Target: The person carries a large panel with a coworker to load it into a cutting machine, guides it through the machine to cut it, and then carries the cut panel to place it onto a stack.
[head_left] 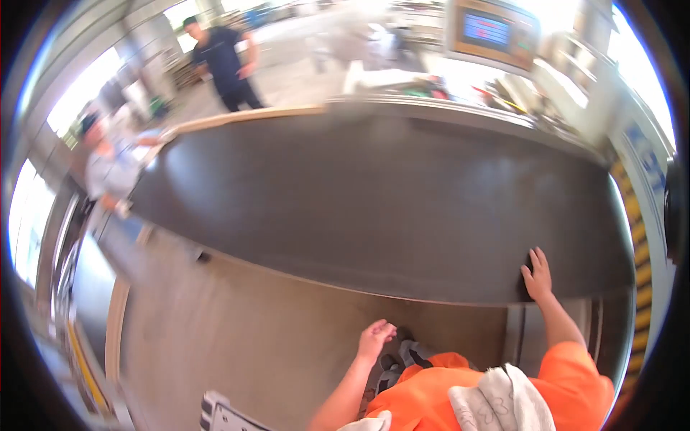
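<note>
A large dark brown-grey sheet (374, 201) spans the middle of the head view. My right hand (536, 273) lies on it close to the near right edge, fingers spread and open. Below that edge, my left hand (377, 337) hangs in the air, fingers loosely bent and apart, holding nothing visible. A co-worker (111, 165) in a light top stands at the sheet's left end, hands at its edge, somewhat blurred.
A person (223, 61) in dark clothes stands beyond the sheet. A control panel (492, 32) sits above a cluttered bench at the back. A yellow-black striped post (629, 215) borders the right. Leaning boards (97, 273) line the left, beside concrete floor (215, 330).
</note>
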A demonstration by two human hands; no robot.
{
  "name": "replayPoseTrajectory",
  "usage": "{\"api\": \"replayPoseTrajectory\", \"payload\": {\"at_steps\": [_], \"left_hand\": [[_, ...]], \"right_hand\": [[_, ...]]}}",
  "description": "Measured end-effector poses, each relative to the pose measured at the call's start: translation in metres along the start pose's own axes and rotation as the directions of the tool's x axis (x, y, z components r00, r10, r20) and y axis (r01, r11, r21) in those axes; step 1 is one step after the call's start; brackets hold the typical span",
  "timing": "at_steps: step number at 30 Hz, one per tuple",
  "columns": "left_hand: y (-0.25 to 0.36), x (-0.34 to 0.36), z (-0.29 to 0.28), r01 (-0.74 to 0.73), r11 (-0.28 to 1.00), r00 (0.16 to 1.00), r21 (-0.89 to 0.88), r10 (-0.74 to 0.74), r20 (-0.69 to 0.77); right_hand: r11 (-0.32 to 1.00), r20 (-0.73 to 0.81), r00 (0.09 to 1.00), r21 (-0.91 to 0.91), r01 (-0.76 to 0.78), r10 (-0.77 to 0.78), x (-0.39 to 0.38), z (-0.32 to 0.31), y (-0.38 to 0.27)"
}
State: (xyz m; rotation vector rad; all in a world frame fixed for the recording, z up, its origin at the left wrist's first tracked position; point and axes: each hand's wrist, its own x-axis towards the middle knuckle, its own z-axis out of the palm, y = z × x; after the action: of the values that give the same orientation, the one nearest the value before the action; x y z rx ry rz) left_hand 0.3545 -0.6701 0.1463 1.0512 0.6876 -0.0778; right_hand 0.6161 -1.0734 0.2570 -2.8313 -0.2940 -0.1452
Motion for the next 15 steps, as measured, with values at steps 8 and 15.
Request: {"api": "replayPoseTrajectory", "payload": {"at_steps": [8, 15], "left_hand": [[-0.032, -0.008, 0.097, 0.072, 0.976, 0.997, -0.204, -0.064, 0.046], [-0.043, 0.001, 0.18, -0.048, 0.907, 0.998, -0.419, 0.027, -0.054]], "right_hand": [[0.974, -0.045, 0.973, -0.009, -0.226, 0.225, -0.039, -0.036, 0.148], [0.986, -0.235, 0.965, -0.092, -0.142, 0.117, -0.008, -0.043, 0.299]]}}
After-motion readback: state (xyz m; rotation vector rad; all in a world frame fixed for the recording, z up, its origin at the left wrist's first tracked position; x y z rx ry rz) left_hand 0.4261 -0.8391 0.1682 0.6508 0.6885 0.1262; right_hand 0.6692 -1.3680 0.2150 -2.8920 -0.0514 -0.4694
